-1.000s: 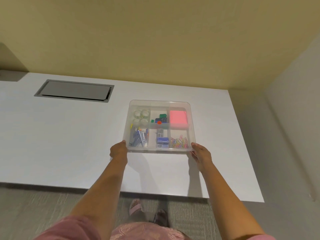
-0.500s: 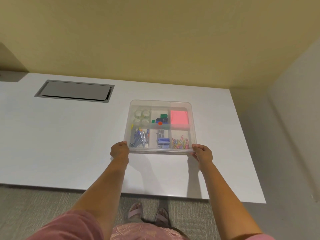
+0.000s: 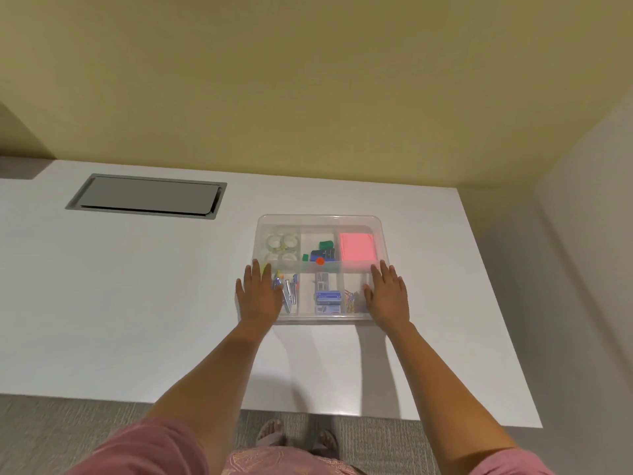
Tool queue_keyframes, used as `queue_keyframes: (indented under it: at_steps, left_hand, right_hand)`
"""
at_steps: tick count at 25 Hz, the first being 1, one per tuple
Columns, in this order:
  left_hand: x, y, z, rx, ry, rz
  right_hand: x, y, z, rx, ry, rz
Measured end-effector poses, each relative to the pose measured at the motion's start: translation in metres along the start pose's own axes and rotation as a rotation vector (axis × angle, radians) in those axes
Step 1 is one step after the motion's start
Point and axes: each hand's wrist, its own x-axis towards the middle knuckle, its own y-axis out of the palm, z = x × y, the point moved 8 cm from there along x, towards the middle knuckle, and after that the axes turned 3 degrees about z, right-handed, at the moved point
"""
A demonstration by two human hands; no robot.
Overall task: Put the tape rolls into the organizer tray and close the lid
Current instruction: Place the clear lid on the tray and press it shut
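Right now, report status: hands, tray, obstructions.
Left hand and right hand flat, palms down on the lid. Tape rolls inside organizer tray, back-left compartment. Lid on. Nothing in the way.

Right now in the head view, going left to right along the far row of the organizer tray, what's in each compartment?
Tape rolls → green and blue binder clips → pink sticky notes.

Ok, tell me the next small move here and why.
Probably press down with both flat palms: the left hand and right hand lie on the near corners of the clear lid, and the tape rolls already sit in the far-left compartment.
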Motion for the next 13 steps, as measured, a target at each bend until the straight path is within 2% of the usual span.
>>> queue_keyframes:
  at_steps: [9,13]
  left_hand:
    - [0.055,0.001,-0.021,0.119,0.118,0.078]
    - [0.080,0.000,-0.033,0.088,0.143,0.100]
  right_hand:
    - [0.057,0.000,0.027,-0.050,-0.052,0.082]
    - [0.086,-0.002,0.038,-0.059,-0.071,0.122]
